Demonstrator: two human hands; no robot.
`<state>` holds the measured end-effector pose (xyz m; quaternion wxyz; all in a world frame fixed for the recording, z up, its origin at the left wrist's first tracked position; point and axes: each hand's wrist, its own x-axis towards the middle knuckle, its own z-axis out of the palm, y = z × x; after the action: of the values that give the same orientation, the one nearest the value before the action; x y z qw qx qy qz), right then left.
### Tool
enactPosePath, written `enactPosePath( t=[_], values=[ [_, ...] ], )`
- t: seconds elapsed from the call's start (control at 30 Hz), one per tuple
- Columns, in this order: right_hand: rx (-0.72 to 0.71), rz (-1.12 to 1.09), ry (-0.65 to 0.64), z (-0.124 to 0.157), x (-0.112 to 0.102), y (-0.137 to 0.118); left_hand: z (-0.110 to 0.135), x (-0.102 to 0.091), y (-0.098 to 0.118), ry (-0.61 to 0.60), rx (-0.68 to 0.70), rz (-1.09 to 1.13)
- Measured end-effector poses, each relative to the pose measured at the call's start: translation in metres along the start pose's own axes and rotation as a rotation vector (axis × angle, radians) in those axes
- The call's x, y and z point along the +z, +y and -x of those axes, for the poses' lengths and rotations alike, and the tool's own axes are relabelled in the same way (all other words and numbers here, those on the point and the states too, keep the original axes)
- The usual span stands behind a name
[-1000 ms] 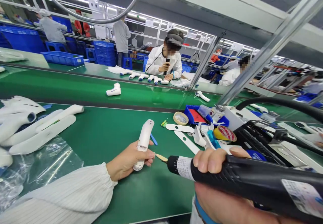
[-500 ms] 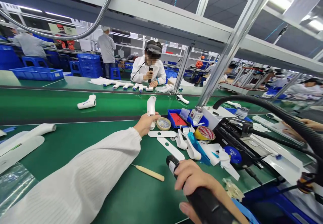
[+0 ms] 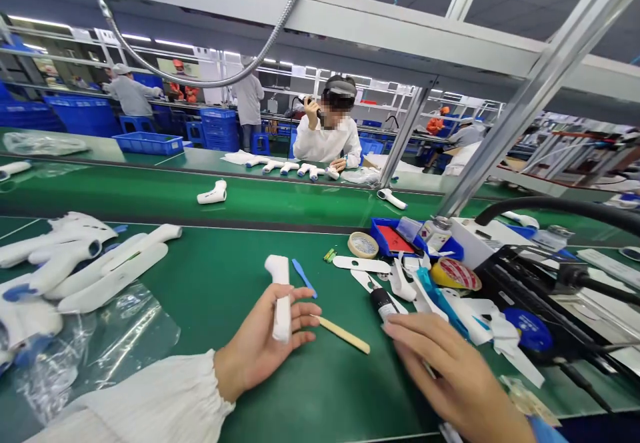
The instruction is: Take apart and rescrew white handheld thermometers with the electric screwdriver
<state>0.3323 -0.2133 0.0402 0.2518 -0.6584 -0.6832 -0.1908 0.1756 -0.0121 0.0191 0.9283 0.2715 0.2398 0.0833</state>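
The white handle (image 3: 283, 323) lies across the left hand (image 3: 260, 343), over the green bench (image 3: 310, 406); a slack thumb could let it drop beside the wooden stick (image 3: 344, 334). Left palm turns upward, fingers spread; right hand (image 3: 445, 363) lies palm-down, fingers nearly straight, over the screwdriver (image 3: 384, 304). Whether either grips cannot be told.

Green bench (image 3: 215, 266), left hand (image 3: 260, 346) cradling white casing (image 3: 282, 313), fingers loosely spread, right hand (image 3: 450, 363) over black-nosed driver (image 3: 384, 304), grip hard to make out, pale wooden handle (image 3: 345, 336) between hands, blue strip (image 3: 304, 277) just beyond, tape roll (image 3: 363, 245) beside blue tray (image 3: 455, 248), co-worker (image 3: 327, 142) across green belt (image 3: 300, 207).
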Motion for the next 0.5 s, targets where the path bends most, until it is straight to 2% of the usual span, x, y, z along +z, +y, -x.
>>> enactPosePath(
  t=[0.03,0.13,0.23,0.3,0.37,0.4,0.43,0.5],
  values=[
    [0.007,-0.044,0.009,-0.016,0.009,-0.015,0.004,0.001,-0.004,-0.020,-0.005,0.023],
    [-0.106,-0.156,-0.063,-0.058,0.043,-0.055,0.014,0.003,-0.013,-0.042,-0.005,0.133],
    [-0.176,-0.248,-0.018,-0.085,0.069,-0.073,0.025,-0.006,-0.010,-0.077,0.027,0.163],
    [-0.134,-0.363,-0.023,-0.094,0.075,-0.074,0.034,-0.017,-0.001,-0.154,-0.017,-0.030],
    [-0.037,-0.477,-0.067,-0.098,0.075,-0.072,0.043,-0.029,0.011,-0.181,-0.058,-0.369],
    [0.019,-0.522,-0.098,-0.100,0.074,-0.071,0.048,-0.034,0.017,-0.147,-0.007,-0.544],
    [0.066,-0.560,-0.132,-0.101,0.072,-0.070,0.053,-0.037,0.024,-0.085,0.106,-0.703],
    [0.136,-0.621,-0.203,-0.105,0.071,-0.070,0.062,-0.038,0.037,0.055,0.463,-0.954]
  ],
)
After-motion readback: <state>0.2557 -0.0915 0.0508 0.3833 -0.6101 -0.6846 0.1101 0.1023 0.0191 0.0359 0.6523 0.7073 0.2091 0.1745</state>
